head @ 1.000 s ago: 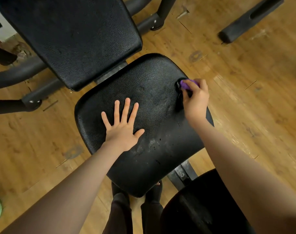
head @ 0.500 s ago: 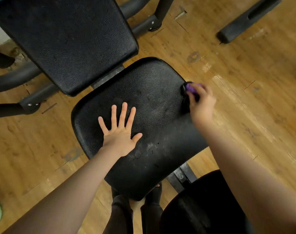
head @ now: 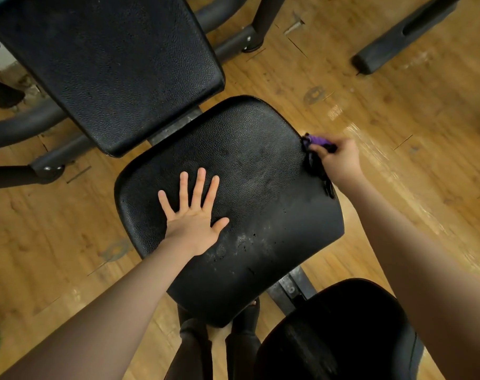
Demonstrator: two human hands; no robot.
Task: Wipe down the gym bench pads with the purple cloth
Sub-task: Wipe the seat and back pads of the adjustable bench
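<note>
Purple cloth (head: pixel 315 140) is bunched small in the right hand (head: pixel 339 160), mostly hidden by the fingers; only a purple crumple shows at the top, with darker fabric trailing down along the pad's side. It sits at the right edge of the seat pad (head: pixel 260 165), near the far right corner, touching the rim. Right hand's fingers are curled around the cloth, hand off the pad's side over the floor. Seat pad: black pebbled vinyl, rounded corners, whitish scuffs and small nicks toward the near edge. Left hand (head: pixel 195 215) lies flat on the pad's left half, fingers straight and spread, holding nothing. Back pad (head: pixel 110 64), same black vinyl, sits just beyond the seat pad's far edge. A second black pad (head: pixel 343 333) shows at near right. Wooden floor (head: pixel 397 105) under the black metal frame (head: pixel 22 124).
</note>
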